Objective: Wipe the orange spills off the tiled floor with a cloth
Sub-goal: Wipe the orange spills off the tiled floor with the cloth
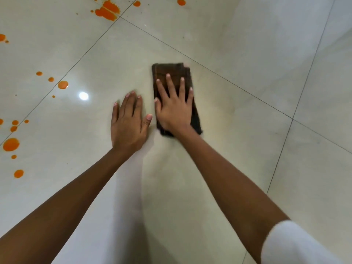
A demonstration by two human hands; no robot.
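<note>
The right hand (174, 109) presses flat, fingers spread, on the folded dark brown cloth (172, 70). The left hand (128, 123) rests flat on the glossy cream tiled floor (247, 54). Orange spills (107, 10) lie well left.

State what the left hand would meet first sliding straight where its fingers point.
Only bare cream tiled floor; the left hand misses the folded brown cloth, perhaps nearing one small orange drop far ahead.

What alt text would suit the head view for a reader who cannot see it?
The right hand presses a folded brown cloth flat on the tiled floor; the left hand rests beside it. Orange spills lie to the left.
</note>
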